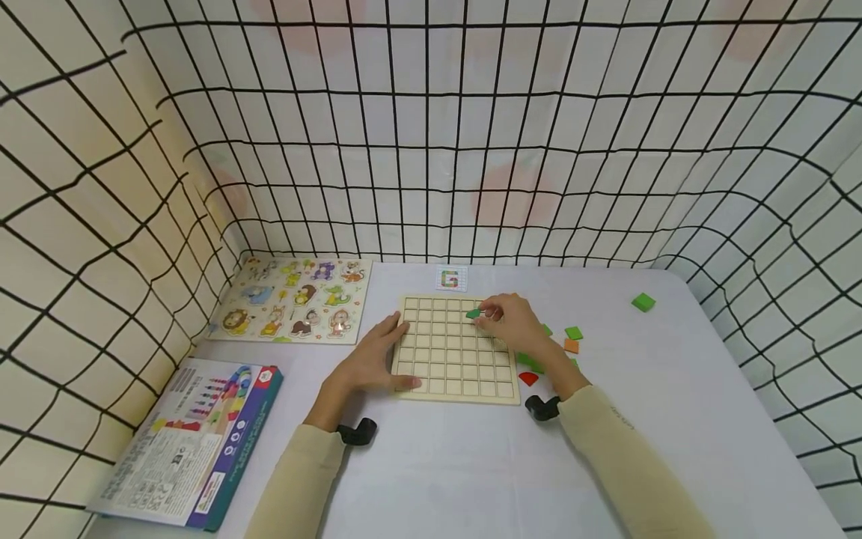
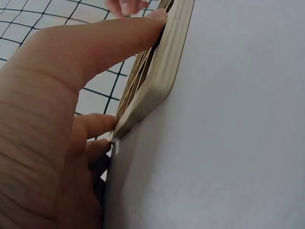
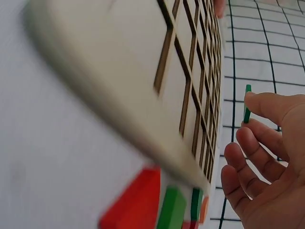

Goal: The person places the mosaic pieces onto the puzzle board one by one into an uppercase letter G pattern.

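A wooden grid board with square cells lies on the white table. My left hand rests against its left edge, thumb on the front left corner; in the left wrist view the thumb presses along the board's edge. My right hand hovers over the board's upper right cells and pinches a small green square tile between thumb and fingers; the tile shows edge-on in the right wrist view, beside the board.
Loose green, orange and red tiles lie right of the board, one green tile further off. A pattern card sits behind the board. An animal puzzle and a toy box lie at left. Wire mesh walls enclose the table.
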Available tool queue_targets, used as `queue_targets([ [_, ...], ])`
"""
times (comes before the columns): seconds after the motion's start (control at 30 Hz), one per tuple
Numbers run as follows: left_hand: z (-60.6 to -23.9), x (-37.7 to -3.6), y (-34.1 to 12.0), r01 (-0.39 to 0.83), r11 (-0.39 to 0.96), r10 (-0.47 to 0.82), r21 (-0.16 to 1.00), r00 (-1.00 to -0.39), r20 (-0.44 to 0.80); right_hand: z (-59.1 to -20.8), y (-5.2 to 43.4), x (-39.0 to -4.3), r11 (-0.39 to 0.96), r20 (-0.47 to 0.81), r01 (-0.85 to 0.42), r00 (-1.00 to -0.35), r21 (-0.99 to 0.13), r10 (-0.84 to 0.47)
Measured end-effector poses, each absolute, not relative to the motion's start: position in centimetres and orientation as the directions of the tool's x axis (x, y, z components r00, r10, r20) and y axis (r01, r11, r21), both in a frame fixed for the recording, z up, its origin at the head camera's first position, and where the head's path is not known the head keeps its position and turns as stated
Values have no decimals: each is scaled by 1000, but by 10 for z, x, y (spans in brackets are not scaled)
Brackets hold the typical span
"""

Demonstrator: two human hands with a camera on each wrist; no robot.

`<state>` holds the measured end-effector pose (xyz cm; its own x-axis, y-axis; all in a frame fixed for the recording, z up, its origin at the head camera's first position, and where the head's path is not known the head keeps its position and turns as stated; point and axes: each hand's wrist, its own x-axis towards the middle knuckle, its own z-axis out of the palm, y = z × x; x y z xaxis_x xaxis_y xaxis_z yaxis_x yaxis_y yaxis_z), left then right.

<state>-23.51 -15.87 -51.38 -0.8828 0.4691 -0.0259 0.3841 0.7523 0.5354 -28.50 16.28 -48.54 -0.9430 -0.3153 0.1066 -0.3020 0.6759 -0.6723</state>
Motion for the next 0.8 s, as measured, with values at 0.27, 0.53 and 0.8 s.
queue_targets([
  [0.27,-512,-235,-157,429,753,492,499,-871,6,-495,131,-293,664,93,-302,-939,-684,-331],
  [0.53,-516,-235,-159,424,761,495,491,-869,-18,-495,99,-299,662,74,-295,-937,-689,-341],
  [0.8,-519,-237,-159,428,746,494,510,-870,7,-496,76,-301,692,44,-275,-942,-667,-332],
])
